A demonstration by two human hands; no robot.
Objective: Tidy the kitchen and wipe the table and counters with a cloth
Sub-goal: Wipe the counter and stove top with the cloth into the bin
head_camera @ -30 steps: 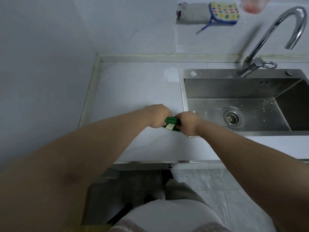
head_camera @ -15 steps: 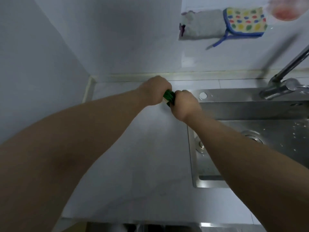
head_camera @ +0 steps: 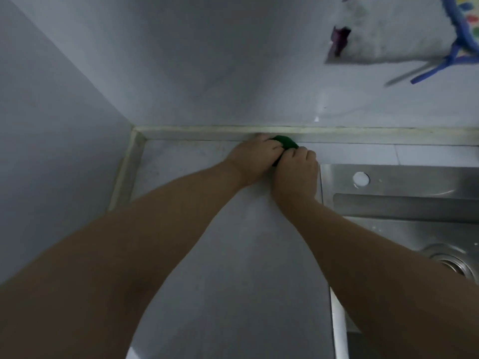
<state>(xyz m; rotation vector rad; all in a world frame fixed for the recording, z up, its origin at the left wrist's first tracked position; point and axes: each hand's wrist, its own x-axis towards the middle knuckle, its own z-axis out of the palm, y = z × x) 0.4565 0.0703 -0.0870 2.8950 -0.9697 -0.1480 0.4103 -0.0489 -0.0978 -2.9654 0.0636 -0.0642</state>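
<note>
A small green scouring pad (head_camera: 285, 143) sits against the back edge of the white counter (head_camera: 233, 255), just under the wall trim. My left hand (head_camera: 255, 158) and my right hand (head_camera: 295, 168) both grip it with curled fingers, knuckles side by side. Most of the pad is hidden under my fingers; only its far green end shows. Both forearms reach across the counter from the near edge.
A steel sink (head_camera: 404, 203) with a drain (head_camera: 451, 263) lies to the right. A white cloth (head_camera: 388, 32) and a spotted blue-edged mitt (head_camera: 464, 24) hang on the back wall (head_camera: 207, 60). A side wall (head_camera: 51, 151) closes the counter's left.
Both hands have slid the green pad away from the counter's front edge to the back wall trim. The view has tilted forward and closer to the wall.
</note>
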